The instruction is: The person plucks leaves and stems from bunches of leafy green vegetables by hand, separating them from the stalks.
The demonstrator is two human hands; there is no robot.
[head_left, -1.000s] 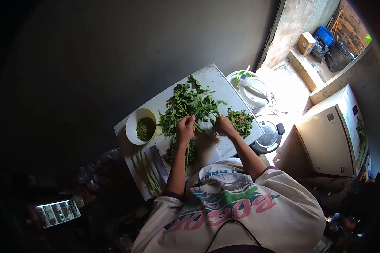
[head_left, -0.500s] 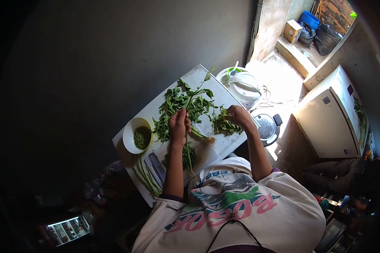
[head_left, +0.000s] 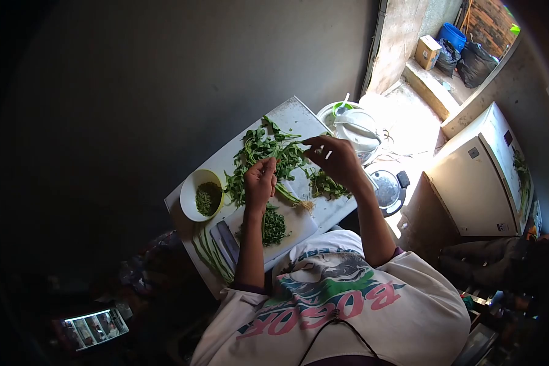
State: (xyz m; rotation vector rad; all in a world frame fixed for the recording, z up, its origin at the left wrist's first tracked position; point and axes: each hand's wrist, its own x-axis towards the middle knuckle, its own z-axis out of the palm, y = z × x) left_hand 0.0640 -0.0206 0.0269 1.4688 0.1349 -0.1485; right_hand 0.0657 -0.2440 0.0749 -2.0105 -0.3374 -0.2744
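Note:
My left hand [head_left: 260, 180] is closed around a stalk of leafy greens [head_left: 285, 147] above the table. To its right, my right hand [head_left: 335, 161] pinches the stalk's upper leafy end with thumb and fingertips. A large heap of loose leaves [head_left: 255, 146] lies behind my left hand. A smaller leaf pile [head_left: 328, 185] sits below my right hand. Rooted stalks [head_left: 294, 198] lie between the hands. Finely chopped greens [head_left: 274, 227] rest on a white cutting board [head_left: 299, 229], partly hidden by my left forearm.
A white bowl [head_left: 190, 196] with chopped greens stands at the table's left, near a wide blade [head_left: 226, 244] and long green stalks [head_left: 208, 253]. Beyond the right edge are a lidded white container [head_left: 355, 131] and a round pot [head_left: 385, 186]. A white fridge [head_left: 470, 177] stands farther right.
My right hand has risen from the small leaf pile and moved left to the stalk's leafy end. The stalk's lower end no longer hangs visibly over the chopped greens.

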